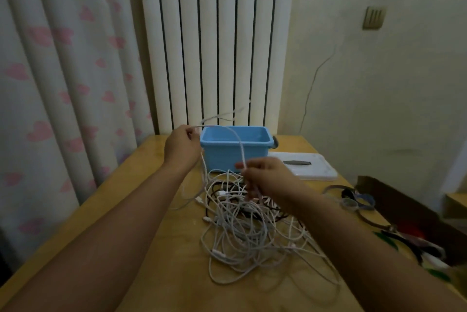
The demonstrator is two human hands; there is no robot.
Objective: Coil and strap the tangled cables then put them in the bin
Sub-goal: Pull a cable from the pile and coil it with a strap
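A tangle of white and black cables (247, 226) lies on the wooden table (161, 248) in front of me. My left hand (182, 146) is raised beside the blue bin (236, 146) and pinches one white cable (238, 145). That cable arcs over to my right hand (265, 178), which grips it above the pile. A blurred loose end of the cable whips in the air above the bin. The bin stands open at the far edge of the table, with nothing visible inside.
A white lid (307, 165) with a dark handle lies right of the bin. Several straps (356, 202) sit at the table's right edge, next to a dark cardboard box (414, 215). A radiator and a curtain stand behind the table.
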